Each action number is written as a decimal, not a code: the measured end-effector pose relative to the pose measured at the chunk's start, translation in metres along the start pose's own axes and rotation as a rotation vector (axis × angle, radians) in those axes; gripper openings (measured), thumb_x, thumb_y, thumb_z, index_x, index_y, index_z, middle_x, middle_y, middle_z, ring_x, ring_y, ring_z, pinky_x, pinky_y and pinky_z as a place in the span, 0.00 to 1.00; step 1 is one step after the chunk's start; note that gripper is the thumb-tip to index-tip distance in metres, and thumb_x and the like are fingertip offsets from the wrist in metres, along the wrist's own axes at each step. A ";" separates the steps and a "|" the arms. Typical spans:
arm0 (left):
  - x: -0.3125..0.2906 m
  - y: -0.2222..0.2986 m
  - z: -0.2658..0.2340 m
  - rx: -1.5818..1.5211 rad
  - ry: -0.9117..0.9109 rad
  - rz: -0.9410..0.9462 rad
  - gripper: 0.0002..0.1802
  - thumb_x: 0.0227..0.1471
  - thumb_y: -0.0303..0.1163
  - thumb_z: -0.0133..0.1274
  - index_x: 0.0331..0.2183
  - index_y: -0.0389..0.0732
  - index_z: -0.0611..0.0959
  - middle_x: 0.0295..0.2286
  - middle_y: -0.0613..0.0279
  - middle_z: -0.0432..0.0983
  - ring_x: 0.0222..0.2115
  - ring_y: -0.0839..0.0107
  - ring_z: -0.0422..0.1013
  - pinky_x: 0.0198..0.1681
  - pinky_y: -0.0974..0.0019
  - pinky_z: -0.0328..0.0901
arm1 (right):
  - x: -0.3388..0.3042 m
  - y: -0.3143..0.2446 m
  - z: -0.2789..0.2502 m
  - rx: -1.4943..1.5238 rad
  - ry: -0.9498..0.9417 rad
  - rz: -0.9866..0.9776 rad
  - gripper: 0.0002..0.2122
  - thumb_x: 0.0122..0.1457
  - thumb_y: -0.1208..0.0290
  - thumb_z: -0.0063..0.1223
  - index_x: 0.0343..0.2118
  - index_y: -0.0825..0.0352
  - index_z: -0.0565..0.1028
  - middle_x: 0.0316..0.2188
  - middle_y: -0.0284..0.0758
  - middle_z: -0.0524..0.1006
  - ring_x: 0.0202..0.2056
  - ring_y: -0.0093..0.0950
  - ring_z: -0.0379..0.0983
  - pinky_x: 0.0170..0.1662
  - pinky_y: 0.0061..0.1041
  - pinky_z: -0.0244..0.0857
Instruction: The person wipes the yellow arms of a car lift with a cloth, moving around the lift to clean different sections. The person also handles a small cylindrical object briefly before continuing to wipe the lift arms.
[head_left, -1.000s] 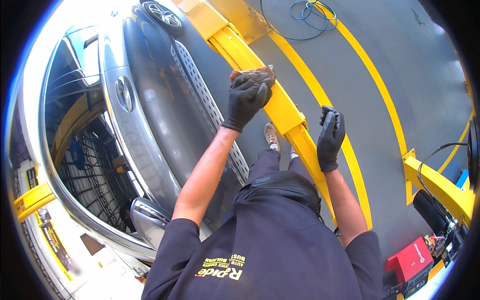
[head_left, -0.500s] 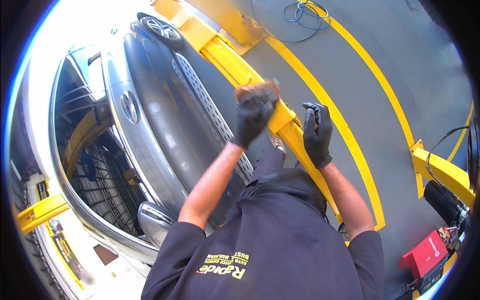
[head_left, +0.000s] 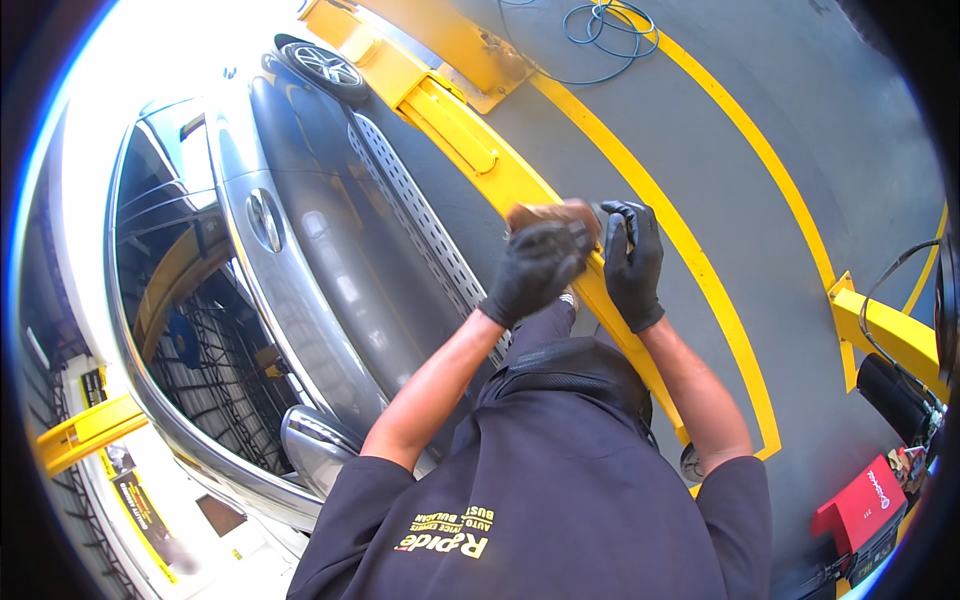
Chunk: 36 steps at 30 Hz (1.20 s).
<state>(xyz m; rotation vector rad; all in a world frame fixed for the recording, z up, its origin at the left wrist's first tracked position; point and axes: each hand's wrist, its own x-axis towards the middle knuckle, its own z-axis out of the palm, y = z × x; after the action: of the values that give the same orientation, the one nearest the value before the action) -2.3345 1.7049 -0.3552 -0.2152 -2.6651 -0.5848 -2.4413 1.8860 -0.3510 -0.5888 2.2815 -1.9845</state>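
Note:
My gloved left hand (head_left: pixel 540 265) is closed round a reddish-brown, block-like piece (head_left: pixel 552 215). Motion smears it, so its exact kind cannot be told. The piece is held over the yellow lift arm (head_left: pixel 490 165), close beside my right hand. My right hand (head_left: pixel 633 265), also in a black glove, has its fingers curled in, with a small glint at the palm. What it holds, if anything, is too small to make out. Below my hands, the lift arm slants from the upper left down toward my body.
A grey car (head_left: pixel 330 270) with a perforated side step (head_left: pixel 415 215) stands to the left. Yellow lines (head_left: pixel 690 260) cross the grey floor. A blue hose (head_left: pixel 610 35) lies coiled at the top; another yellow arm (head_left: pixel 885 320) and a red box (head_left: pixel 860 505) are at the right.
My left hand has moved right and slightly toward my body with the brown piece, coming up beside my right hand. The right hand has stayed nearly still.

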 end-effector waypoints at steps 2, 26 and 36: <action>-0.001 -0.009 -0.004 0.040 -0.104 0.196 0.13 0.52 0.37 0.71 0.41 0.52 0.93 0.50 0.71 0.86 0.55 0.67 0.75 0.63 0.51 0.69 | 0.003 0.004 0.000 -0.013 0.015 -0.045 0.07 0.71 0.76 0.53 0.46 0.71 0.80 0.42 0.45 0.79 0.44 0.44 0.79 0.49 0.40 0.73; 0.048 -0.032 -0.023 -0.115 0.256 -0.208 0.07 0.63 0.29 0.59 0.41 0.41 0.88 0.43 0.57 0.87 0.48 0.59 0.81 0.60 0.57 0.70 | 0.002 -0.011 -0.003 0.014 0.008 0.152 0.09 0.74 0.76 0.50 0.49 0.73 0.80 0.43 0.43 0.80 0.45 0.35 0.79 0.50 0.36 0.72; 0.030 0.038 -0.052 -1.510 0.534 -1.030 0.19 0.74 0.40 0.55 0.46 0.33 0.88 0.34 0.69 0.83 0.35 0.80 0.78 0.37 0.70 0.74 | 0.030 -0.029 -0.007 0.331 -0.249 0.220 0.19 0.82 0.62 0.41 0.57 0.72 0.79 0.48 0.35 0.82 0.48 0.26 0.78 0.53 0.30 0.73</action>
<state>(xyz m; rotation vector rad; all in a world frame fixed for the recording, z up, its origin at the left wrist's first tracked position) -2.3343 1.7191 -0.2856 0.8241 -1.1398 -2.3680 -2.4643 1.8802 -0.3154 -0.4962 1.7443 -1.9909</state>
